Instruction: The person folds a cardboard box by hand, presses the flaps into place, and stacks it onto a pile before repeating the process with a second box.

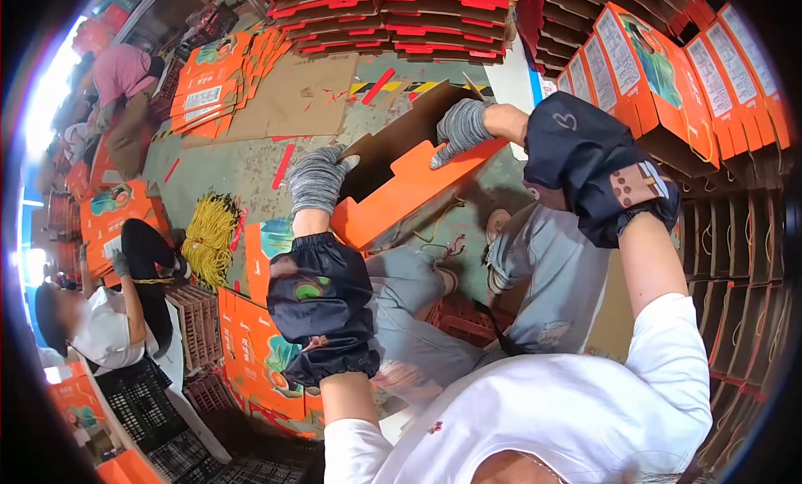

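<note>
An orange cardboard box [418, 191] with a brown inside stands open between my knees, tilted across the view. My left hand [317, 181], in a grey striped glove, grips the box's left end, its fingers bent over the edge. At the right end, my right hand [464, 131], gloved alike, holds the near orange wall, with the thumb on the outer face and the fingers toward the inside. The box's interior is dark, and its underside is partly hidden.
Flattened orange boxes [276, 350] lie left of my legs, beside a bundle of yellow cords [210, 237]. Folded boxes [660, 83] are stacked at the right. A person in white [109, 333] sits at the left near black crates [142, 409]. Cardboard [305, 95] lies ahead.
</note>
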